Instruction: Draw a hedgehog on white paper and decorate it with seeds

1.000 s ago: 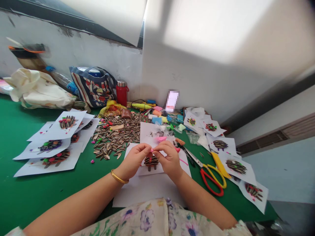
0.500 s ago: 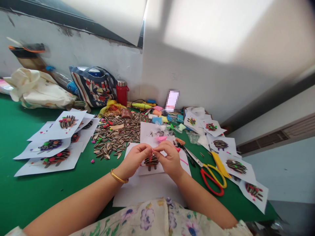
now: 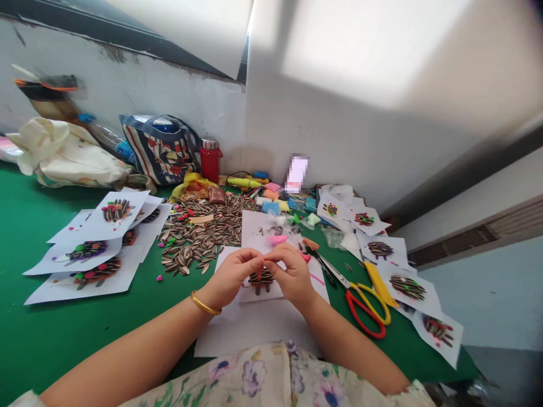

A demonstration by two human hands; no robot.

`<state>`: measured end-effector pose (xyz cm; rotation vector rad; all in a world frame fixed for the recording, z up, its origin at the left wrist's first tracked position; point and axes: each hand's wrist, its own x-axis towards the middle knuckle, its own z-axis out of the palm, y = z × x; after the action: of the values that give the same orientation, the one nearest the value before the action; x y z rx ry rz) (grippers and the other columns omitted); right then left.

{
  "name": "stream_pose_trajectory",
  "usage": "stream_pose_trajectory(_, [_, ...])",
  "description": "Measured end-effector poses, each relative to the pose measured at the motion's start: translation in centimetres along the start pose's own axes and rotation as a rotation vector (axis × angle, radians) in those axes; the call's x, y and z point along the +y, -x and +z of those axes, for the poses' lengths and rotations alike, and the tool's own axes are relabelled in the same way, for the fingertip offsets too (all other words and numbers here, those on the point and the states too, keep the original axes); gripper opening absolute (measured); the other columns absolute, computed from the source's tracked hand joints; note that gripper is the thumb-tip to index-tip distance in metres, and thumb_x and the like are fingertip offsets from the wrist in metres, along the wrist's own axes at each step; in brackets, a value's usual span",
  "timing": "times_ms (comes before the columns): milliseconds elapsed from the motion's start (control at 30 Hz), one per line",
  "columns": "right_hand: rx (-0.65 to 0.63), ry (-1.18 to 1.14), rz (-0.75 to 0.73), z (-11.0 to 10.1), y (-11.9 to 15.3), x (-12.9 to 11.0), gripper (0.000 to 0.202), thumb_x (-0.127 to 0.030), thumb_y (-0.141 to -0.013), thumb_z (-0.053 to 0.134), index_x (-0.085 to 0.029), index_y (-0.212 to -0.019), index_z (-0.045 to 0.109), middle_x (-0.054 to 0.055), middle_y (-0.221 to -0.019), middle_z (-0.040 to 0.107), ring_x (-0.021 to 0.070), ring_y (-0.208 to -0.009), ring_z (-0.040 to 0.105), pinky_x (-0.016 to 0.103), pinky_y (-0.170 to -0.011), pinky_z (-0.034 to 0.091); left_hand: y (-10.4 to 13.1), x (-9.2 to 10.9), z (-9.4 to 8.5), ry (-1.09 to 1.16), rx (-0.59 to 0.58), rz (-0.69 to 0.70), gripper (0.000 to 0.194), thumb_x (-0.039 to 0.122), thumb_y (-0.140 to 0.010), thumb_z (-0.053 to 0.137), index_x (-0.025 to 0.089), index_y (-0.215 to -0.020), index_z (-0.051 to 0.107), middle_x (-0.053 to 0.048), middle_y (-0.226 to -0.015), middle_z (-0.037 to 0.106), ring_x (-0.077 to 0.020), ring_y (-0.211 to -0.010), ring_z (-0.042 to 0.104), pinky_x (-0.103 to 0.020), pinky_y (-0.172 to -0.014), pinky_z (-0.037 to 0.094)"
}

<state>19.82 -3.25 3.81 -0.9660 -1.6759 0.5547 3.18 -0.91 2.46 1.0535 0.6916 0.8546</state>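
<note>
My left hand [image 3: 236, 276] and my right hand [image 3: 291, 275] meet fingertip to fingertip over white paper. Both are closed in a pinch; whatever sits between the fingertips is too small and covered to make out. Directly beneath them, partly hidden, is a hedgehog-like figure [image 3: 261, 280] made of striped sunflower seeds on a white sheet. Pink clay [image 3: 278, 239] lies just beyond my fingers. Scissors [image 3: 360, 299] with one red and one yellow handle rest to the right of my right hand. A heap of sunflower seeds [image 3: 212, 226] spreads beyond my left hand.
Sheets with seed figures [image 3: 97, 271] overlap at the left, and more finished-looking sheets [image 3: 407, 286] line the right edge. Against the wall stand a patterned bag [image 3: 165, 150], a red flask [image 3: 209, 161] and a blurred phone [image 3: 297, 174]. A yellow cutter [image 3: 379, 284] lies by the scissors.
</note>
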Motion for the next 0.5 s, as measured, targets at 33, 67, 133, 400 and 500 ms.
stream_pose_trajectory(33, [0.011,0.007,-0.008,0.02,0.01,-0.05,0.007,-0.024,-0.089,0.064,-0.021,-0.086,0.071,0.002,-0.077,0.061,0.0164,-0.075,0.057,0.031,-0.072,0.047,0.0,-0.01,0.04,-0.002,0.003,0.002,0.027,0.041,-0.081,0.07,0.015,-0.078,0.064,0.001,-0.069,0.057,-0.0114,-0.064,0.048,-0.024,-0.061,0.038])
stream_pose_trajectory(67, [0.018,0.016,-0.013,0.02,0.02,-0.07,0.007,-0.023,-0.089,0.064,-0.021,-0.086,0.07,0.002,-0.077,0.061,0.0165,-0.076,0.057,0.032,-0.073,0.046,0.0,-0.03,0.08,-0.002,0.007,0.005,0.027,0.041,-0.081,0.07,0.015,-0.077,0.064,0.001,-0.069,0.056,-0.0115,-0.064,0.048,-0.024,-0.061,0.038])
stream_pose_trajectory(133, [0.018,0.037,-0.013,-0.04,0.08,-0.04,0.007,-0.023,-0.089,0.064,-0.022,-0.087,0.07,0.002,-0.079,0.062,0.0168,-0.078,0.057,0.032,-0.075,0.046,0.0,-0.11,0.14,0.009,0.01,0.004,0.027,0.041,-0.082,0.069,0.015,-0.078,0.064,0.001,-0.069,0.056,-0.0115,-0.065,0.048,-0.024,-0.061,0.038])
stream_pose_trajectory(400, [-0.088,0.001,-0.002,-0.21,0.07,0.1,0.019,-0.034,-0.091,0.061,-0.023,-0.103,0.07,0.004,-0.085,0.063,0.0182,-0.081,0.057,0.033,-0.075,0.047,0.06,-0.09,0.05,-0.02,0.019,0.006,0.029,0.042,-0.082,0.069,0.014,-0.078,0.063,0.0,-0.068,0.056,-0.0116,-0.062,0.048,-0.024,-0.059,0.038])
stream_pose_trajectory(500, [-0.057,-0.007,0.016,-0.04,0.04,0.13,0.012,-0.031,-0.089,0.065,-0.021,-0.088,0.07,0.002,-0.076,0.06,0.0169,-0.076,0.055,0.031,-0.071,0.045,0.14,0.27,0.22,-0.061,0.031,-0.001,0.032,0.045,-0.08,0.069,0.014,-0.077,0.064,0.001,-0.067,0.056,-0.0119,-0.062,0.047,-0.024,-0.058,0.038])
